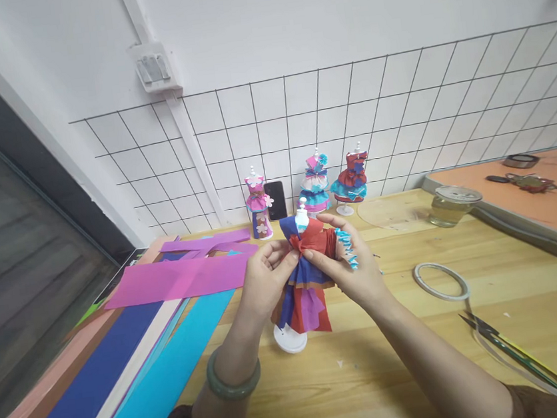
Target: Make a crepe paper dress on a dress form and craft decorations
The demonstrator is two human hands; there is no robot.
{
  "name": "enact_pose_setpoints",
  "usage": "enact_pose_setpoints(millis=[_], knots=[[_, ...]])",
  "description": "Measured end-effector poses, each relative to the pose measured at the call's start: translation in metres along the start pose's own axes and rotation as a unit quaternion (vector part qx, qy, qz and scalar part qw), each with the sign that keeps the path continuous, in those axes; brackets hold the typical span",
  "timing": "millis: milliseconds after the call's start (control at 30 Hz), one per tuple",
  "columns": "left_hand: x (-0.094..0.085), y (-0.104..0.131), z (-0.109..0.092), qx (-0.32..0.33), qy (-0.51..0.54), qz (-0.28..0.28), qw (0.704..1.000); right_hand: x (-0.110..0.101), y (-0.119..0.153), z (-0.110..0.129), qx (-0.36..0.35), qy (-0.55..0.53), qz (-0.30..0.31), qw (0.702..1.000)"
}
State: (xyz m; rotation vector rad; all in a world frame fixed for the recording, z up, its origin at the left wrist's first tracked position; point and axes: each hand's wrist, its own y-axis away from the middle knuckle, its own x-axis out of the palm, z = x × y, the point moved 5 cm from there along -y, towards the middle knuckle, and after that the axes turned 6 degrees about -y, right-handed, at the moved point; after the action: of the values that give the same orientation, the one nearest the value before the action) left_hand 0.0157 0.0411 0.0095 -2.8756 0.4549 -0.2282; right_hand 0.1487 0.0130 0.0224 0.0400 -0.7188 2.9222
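Note:
A miniature dress form wears a crepe paper dress [312, 302] in red, blue and some purple. Its white round base [291, 340] stands on the wooden table, and the white neck knob [301, 205] shows at the top. My left hand [266, 274] is closed on the waist front, thumb pressed to the red paper. From the other side my right hand [353, 271] pinches the same red gather, thumb tip close to the left one. A fringed light-blue and white paper piece [346, 248] sticks out by the right palm. The fingertips hide part of the waist.
Crepe paper strips [176, 280] cover the table's left side. Along the tiled wall stand three dressed forms, including a pink one [257, 201], and a phone [276, 199]. At the right are a glass jar [454, 204], a tape roll [440, 281] and scissors [521, 352].

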Motion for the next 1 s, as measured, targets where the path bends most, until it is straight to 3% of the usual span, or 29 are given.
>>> enact_pose_setpoints(millis=[167, 400, 1000], knots=[[-0.0044, -0.0016, 0.0023, 0.010, -0.025, -0.039, 0.999, 0.0012, 0.0016, 0.0044, -0.017, 0.011, -0.002, 1.000], [-0.0046, -0.0018, -0.0013, 0.018, -0.040, -0.050, 0.998, 0.0016, 0.0025, 0.0061, -0.022, 0.023, -0.001, 0.999], [-0.0014, -0.0011, -0.0046, 0.011, -0.052, -0.024, 0.998, 0.0010, 0.0023, 0.0025, -0.032, 0.049, -0.011, 0.998]])
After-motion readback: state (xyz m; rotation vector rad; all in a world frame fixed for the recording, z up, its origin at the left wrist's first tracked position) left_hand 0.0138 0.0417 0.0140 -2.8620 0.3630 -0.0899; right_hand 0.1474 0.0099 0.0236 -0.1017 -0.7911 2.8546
